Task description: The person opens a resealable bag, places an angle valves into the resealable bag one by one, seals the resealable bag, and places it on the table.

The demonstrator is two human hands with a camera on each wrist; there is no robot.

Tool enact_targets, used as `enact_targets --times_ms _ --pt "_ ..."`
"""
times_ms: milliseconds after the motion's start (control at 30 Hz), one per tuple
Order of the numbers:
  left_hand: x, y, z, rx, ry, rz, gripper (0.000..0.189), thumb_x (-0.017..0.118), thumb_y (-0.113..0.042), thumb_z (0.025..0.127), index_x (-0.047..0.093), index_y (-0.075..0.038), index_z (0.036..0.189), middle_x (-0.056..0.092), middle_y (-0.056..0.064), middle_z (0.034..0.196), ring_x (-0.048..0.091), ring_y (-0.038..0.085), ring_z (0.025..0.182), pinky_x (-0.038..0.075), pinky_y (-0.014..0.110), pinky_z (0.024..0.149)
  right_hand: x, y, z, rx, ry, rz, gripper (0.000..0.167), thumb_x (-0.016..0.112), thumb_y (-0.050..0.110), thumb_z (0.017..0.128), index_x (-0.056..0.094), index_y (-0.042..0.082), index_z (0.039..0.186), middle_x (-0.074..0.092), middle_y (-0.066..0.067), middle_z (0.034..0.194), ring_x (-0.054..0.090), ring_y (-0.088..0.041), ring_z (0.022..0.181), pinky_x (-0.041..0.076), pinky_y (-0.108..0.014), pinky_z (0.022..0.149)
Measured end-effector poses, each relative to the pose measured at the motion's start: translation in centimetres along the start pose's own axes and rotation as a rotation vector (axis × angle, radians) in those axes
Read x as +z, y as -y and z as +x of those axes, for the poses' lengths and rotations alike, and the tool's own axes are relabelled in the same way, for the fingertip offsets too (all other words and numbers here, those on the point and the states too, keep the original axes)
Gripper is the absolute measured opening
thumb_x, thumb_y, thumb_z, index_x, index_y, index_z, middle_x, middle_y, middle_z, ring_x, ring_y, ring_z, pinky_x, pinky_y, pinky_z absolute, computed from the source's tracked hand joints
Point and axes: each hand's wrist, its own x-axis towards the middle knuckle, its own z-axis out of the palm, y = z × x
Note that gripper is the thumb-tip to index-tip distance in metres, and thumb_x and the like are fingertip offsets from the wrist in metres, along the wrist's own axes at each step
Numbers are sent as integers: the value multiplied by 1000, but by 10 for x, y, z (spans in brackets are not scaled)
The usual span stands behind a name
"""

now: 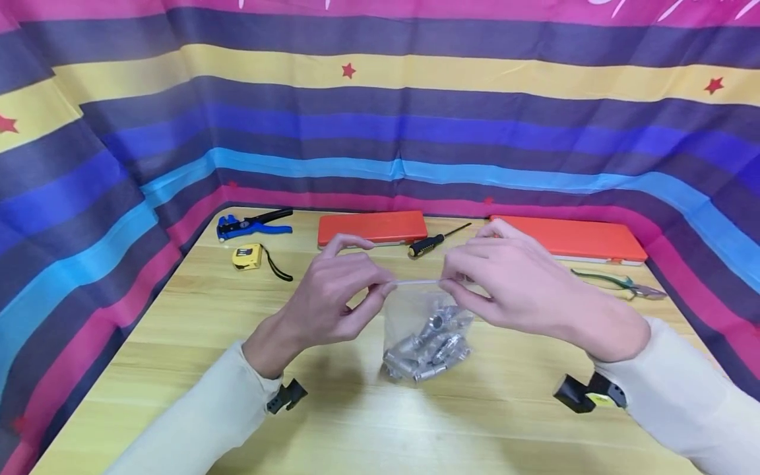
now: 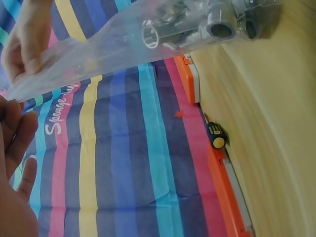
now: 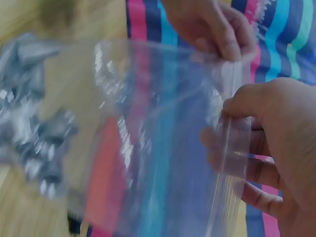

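Between both hands hangs a clear zip-lock bag (image 1: 399,320), its top edge stretched level just over the wooden table. Several shiny metal sockets (image 1: 436,346) lie heaped in its bottom. My left hand (image 1: 338,297) pinches one end of the top edge between thumb and forefinger. At the other end my right hand (image 1: 510,280) pinches the same edge. Seen from the right wrist, the right thumb presses on the zip strip (image 3: 228,143) while several fingers show behind the plastic. The left wrist view has the sockets (image 2: 219,22) sagging in the bag's far end.
Along the table's (image 1: 178,369) back lie a blue wire stripper (image 1: 252,225), a yellow tape measure (image 1: 247,256), a screwdriver (image 1: 436,242) and two orange cases, one left (image 1: 372,227) and one right (image 1: 584,239). Green-handled pliers (image 1: 620,284) are at right. A striped cloth (image 1: 380,125) surrounds the table.
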Motion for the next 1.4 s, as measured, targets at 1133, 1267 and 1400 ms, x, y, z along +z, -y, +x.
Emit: enact_targets --times_ms 1133,1267,1400 --pt "0 -10 -12 -608 169 -745 17 44 -9 117 59 -3 115 81 18 114 82 22 75 70 43 69 10 -18 -96 533 -213 922 13 44 -8 113 51 4 114 75 -5 93 79 -19 84 67 -27 78" --pt "4 -14 -10 -705 188 -870 17 45 -12 118 58 -2 113 81 21 109 82 31 71 69 49 66 15 -16 -97 595 -179 1048 12 42 -1 116 51 7 116 68 -6 85 76 -25 72 68 -42 63" --pt "13 -14 -9 -843 177 -896 22 47 -16 118 59 1 113 79 20 103 80 33 67 68 50 63 20 -17 -99 758 -116 996 11 46 14 118 53 6 118 65 -4 83 69 -23 66 66 -45 57"
